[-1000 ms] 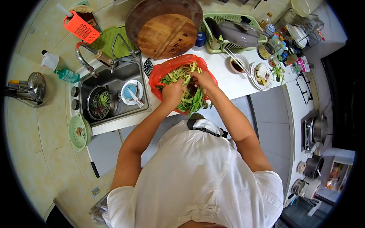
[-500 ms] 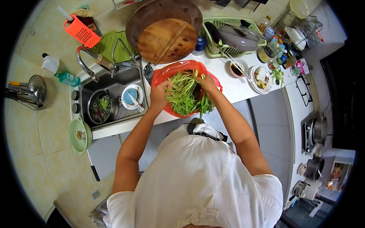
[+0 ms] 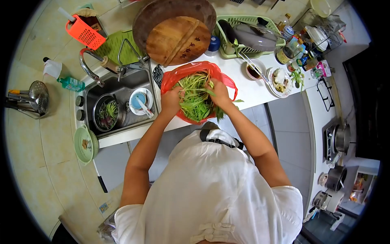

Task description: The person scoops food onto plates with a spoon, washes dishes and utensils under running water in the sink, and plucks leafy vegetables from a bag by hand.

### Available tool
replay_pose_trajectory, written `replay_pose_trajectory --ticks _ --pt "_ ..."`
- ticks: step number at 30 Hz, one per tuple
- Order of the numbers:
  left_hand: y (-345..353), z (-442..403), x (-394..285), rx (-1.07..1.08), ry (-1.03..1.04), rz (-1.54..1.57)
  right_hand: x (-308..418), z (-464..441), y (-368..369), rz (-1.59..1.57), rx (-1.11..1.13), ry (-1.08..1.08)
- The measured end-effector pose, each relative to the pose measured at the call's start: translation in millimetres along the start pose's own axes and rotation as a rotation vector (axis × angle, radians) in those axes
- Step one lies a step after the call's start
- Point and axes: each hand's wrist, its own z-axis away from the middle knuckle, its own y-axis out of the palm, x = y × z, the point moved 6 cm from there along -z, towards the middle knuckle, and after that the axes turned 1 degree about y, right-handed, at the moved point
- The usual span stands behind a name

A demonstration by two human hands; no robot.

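Observation:
A red plastic bag (image 3: 168, 77) sits with its mouth spread at the counter's front edge, full of long-stemmed leafy greens (image 3: 196, 99). At the left side of the bag my left hand (image 3: 171, 100) is closed on stems of the greens; its fingertips are partly hidden. On the opposite side, my right hand (image 3: 219, 93) is closed around some greens, with leaves hanging below it and a leaf poking out to the right. The bottom of the bag is out of sight beneath the greens.
Left of the bag is a sink (image 3: 130, 75) with a pot (image 3: 106, 114) of greens and stacked bowls (image 3: 140, 97). A wooden lid (image 3: 178, 40) leans behind. A green dish rack (image 3: 268, 51), a sauce bowl (image 3: 255, 70) and a plate of food (image 3: 280, 83) stand right.
My right hand has moved slightly down and left with the greens, and its leaves have shifted. A leaf now sticks out past the right wrist. My left hand stays by the bag's left side.

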Motion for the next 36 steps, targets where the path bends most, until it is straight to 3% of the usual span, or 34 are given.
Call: replay_pose_trajectory --ticks 1,4,8,18,21,28,31,36 --pt "3 1 0 0.018 0.001 -0.016 25 4 -14 -0.021 -0.09 0.011" --pt "10 -2 -3 0.051 0.034 -0.077 80 13 -33 -0.191 -0.273 -0.338" --pt "7 -3 -23 0.045 0.109 -0.081 74 15 5 0.093 0.217 -0.226" --pt "1 -1 -13 0.087 0.173 -0.042 48 10 4 0.116 0.182 -0.17" --pt "8 -3 -12 0.138 0.171 -0.068 58 16 3 0.168 0.023 -0.363" --pt "15 -6 -27 0.154 0.237 -0.178 80 21 18 0.461 0.049 -0.461" --pt "13 -5 -31 0.105 0.255 -0.163 78 19 19 0.496 0.027 -0.415" --pt "19 -4 -32 0.121 0.274 -0.128 63 9 17 0.36 0.211 -0.372"
